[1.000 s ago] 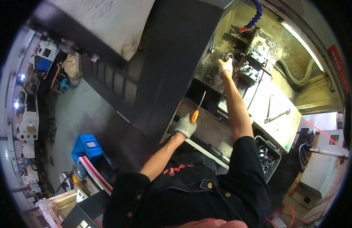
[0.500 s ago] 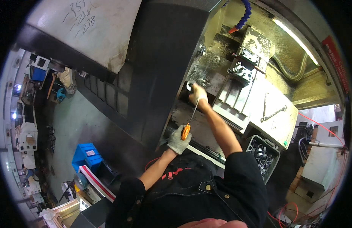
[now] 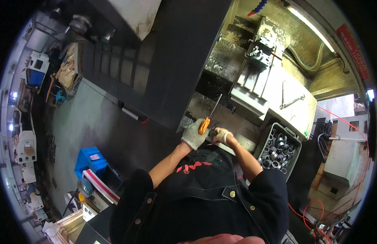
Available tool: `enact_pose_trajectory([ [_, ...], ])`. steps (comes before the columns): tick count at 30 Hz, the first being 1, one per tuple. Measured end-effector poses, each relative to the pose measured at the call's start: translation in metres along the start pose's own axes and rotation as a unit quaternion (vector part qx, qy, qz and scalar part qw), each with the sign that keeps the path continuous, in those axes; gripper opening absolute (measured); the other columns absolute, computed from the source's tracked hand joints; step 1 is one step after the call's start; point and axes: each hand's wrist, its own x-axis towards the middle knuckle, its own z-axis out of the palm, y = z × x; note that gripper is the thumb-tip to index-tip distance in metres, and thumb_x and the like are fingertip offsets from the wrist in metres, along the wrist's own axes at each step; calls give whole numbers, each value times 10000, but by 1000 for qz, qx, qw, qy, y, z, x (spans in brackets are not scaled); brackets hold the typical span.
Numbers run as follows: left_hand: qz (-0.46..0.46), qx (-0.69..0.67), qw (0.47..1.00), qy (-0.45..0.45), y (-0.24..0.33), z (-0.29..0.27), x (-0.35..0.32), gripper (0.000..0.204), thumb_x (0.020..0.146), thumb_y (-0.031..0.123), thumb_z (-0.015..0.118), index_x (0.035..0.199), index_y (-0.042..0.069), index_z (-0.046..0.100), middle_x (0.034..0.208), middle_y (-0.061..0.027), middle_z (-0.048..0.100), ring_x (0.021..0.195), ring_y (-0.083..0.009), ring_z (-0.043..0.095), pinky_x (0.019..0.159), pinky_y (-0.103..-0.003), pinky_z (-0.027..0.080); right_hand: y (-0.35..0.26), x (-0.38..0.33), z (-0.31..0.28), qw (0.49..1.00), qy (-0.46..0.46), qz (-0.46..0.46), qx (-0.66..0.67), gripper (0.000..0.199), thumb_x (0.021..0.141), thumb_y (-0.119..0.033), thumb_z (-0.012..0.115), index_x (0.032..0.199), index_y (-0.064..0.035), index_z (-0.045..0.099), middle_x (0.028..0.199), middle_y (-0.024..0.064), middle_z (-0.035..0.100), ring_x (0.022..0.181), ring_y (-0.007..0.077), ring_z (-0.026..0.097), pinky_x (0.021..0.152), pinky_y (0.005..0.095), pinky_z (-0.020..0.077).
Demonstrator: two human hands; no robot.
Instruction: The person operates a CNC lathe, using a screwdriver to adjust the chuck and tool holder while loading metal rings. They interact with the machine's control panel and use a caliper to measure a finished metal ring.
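My left hand (image 3: 194, 136), in a pale work glove, is closed round the orange handle of a screwdriver (image 3: 204, 126). Its thin metal shaft points up and away toward the machine. Close to its right, my gloved right hand (image 3: 223, 135) is closed on a small dark metal ring (image 3: 213, 133), held low in front of my body. Fingers partly cover the ring. To the right of that hand stands a grey-green bin (image 3: 260, 151) heaped with metal rings (image 3: 279, 153).
Ahead is the open machine with clamping fixtures (image 3: 259, 55) on its slotted table (image 3: 251, 99). Wrenches (image 3: 293, 101) lie on a white board (image 3: 286, 87). A dark machine door (image 3: 176, 53) stands at the left. Blue bins (image 3: 90, 160) are at lower left.
My right hand has come back from inside the machine toward my body with the ring, beside my left hand. The left hand has shifted slightly, still holding the screwdriver. The view has shifted too.
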Motion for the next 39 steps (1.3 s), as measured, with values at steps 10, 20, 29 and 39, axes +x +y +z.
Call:
enact_pose_trajectory([
  [10,-36,-7,999,-10,-8,2,-11,322,738,198,622,1001,37,531,820,-205,600,786,-384,584,670,-408,472,-73,35,-76,927,339,-95,132,423,744,-312,623,1048,-45,498,864,161,604,762,271,595,708,335,459],
  [20,-80,21,996,36,-23,18,0,326,738,223,626,1002,59,530,844,-184,614,808,-365,589,696,-415,477,-140,-18,-158,946,303,-112,19,392,749,-316,659,991,-36,528,887,158,617,851,274,602,734,364,469],
  [29,-108,14,994,17,-18,24,36,335,723,225,614,999,49,540,839,-224,603,806,-390,582,684,-431,470,-138,81,-246,829,522,86,178,377,835,-355,477,909,-14,621,917,213,624,904,325,603,789,401,455],
  [39,-64,-50,996,23,-32,21,28,241,746,118,624,962,39,553,782,-143,617,730,-303,623,657,-349,489,-112,122,-202,901,429,-49,43,224,760,-118,485,915,-91,644,924,202,616,874,329,609,769,371,468],
])
